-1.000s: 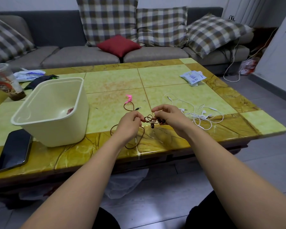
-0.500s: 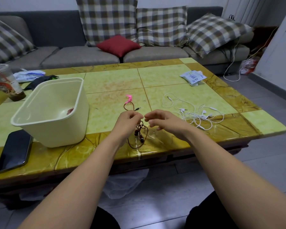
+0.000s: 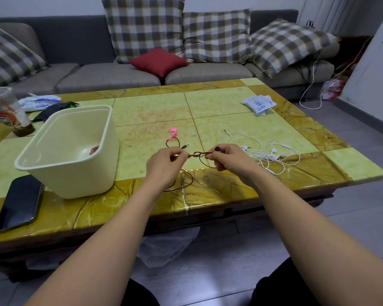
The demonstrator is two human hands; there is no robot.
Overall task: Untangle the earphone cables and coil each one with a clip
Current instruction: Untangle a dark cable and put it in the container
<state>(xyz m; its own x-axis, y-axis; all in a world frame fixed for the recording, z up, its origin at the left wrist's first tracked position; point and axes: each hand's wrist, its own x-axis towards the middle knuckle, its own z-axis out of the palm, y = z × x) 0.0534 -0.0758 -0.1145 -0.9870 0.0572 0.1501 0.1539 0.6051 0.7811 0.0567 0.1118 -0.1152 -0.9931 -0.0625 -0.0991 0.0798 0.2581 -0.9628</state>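
Observation:
A brown earphone cable (image 3: 197, 154) is stretched between my two hands just above the table's front part, with a small knot of loops in its middle. My left hand (image 3: 164, 164) pinches one end of that stretch. My right hand (image 3: 227, 159) pinches the other end, a dark earbud showing at its fingertips. Slack brown cable hangs in loops down to the table below my hands, and its plug lies behind my left hand. A pink clip (image 3: 173, 131) lies further back. White earphones (image 3: 266, 154) lie tangled to the right.
A cream plastic tub (image 3: 69, 151) with a coiled cable inside stands at the left. A black phone (image 3: 20, 203) lies by the front left edge. A drink cup (image 3: 7, 111) stands far left, a white packet (image 3: 258, 103) at the back right. A sofa lies behind.
My right hand has taken hold of the brown cable again. Both hands have pulled it out sideways, so the bundle that hung from my left hand is now a taut line with a knot.

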